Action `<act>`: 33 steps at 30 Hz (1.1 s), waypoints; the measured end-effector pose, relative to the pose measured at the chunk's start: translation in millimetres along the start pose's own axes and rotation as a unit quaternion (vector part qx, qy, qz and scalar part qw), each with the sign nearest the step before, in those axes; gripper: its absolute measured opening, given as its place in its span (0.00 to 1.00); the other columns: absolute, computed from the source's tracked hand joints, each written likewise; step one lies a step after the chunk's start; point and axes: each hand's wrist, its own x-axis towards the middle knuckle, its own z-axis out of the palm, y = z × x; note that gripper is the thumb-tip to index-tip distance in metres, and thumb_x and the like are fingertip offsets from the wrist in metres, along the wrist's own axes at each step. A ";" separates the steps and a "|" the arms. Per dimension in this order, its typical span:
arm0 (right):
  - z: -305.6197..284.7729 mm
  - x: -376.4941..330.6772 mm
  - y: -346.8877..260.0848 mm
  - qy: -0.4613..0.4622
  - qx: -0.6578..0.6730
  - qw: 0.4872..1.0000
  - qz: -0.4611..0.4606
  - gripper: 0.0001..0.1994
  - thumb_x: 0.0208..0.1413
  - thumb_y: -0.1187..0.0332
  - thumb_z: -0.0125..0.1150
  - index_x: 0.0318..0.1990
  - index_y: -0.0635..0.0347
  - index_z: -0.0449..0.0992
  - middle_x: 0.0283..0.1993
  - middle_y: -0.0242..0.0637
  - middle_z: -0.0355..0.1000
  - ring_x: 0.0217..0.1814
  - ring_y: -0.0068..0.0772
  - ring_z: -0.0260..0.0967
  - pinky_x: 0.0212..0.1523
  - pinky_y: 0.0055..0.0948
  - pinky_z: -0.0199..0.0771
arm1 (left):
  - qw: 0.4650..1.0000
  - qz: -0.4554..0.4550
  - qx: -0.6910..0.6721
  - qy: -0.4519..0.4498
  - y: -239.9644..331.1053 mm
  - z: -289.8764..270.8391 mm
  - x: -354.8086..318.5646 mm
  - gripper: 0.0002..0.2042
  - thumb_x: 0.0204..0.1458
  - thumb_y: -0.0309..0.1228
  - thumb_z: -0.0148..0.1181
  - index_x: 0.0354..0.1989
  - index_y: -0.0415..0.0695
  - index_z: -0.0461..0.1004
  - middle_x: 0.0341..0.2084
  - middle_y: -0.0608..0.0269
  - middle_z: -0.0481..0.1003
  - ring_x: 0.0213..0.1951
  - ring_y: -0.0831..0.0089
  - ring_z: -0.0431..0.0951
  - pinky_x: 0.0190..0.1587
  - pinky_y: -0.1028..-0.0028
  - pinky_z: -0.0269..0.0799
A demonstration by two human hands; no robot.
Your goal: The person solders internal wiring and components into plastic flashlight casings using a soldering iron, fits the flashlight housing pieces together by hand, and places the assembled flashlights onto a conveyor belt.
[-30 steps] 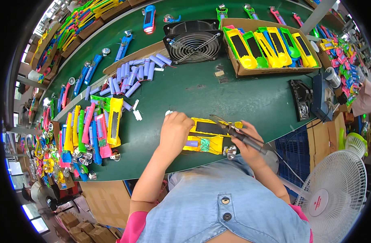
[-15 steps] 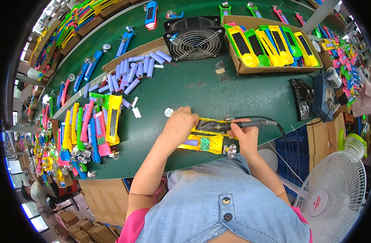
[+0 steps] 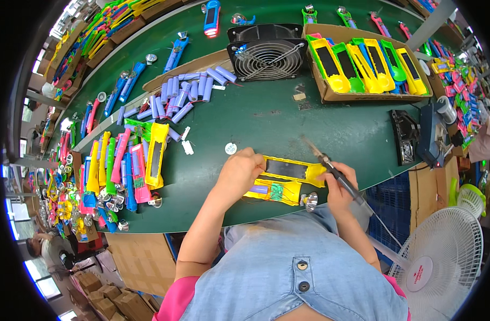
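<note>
My right hand [image 3: 341,188] grips a soldering iron [image 3: 345,182] by its dark handle, its tip angled up and left above the table. A yellow casing half with a dark panel [image 3: 285,169] lies below the tip. Against its left end my left hand [image 3: 237,174] is closed; its fingertips are hidden, so what they pinch does not show. Nearer to me lies a second yellow casing half [image 3: 291,197], holding a purple battery cell [image 3: 257,189] and a green circuit board [image 3: 277,191]. Thin wires run along it to a shiny reflector [image 3: 310,201] at its right end.
Left of me is a pile of colourful flashlight casings [image 3: 116,166], with purple battery cells [image 3: 175,96] behind. A black fan [image 3: 267,56] and a cardboard box of casings [image 3: 373,95] stand ahead. At right are a blue soldering unit [image 3: 430,134] and a white fan [image 3: 440,257].
The soldering iron has swung from lying across the panelled casing to pointing away over the table, uncovering the panel. My left hand stays by the casing's left end. The view has shifted slightly.
</note>
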 end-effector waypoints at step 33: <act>-34.3 236.5 -8.5 -0.062 -0.649 0.749 -0.119 0.17 0.47 0.74 0.45 0.47 0.52 0.59 0.28 0.39 0.72 0.34 0.39 0.71 0.57 0.59 0.40 | 0.978 -0.075 -0.059 0.185 -2.0 10.2 -29.3 0.04 0.38 0.21 0.58 0.24 0.42 0.71 0.21 0.60 0.67 0.27 0.62 0.69 0.29 0.69 0.64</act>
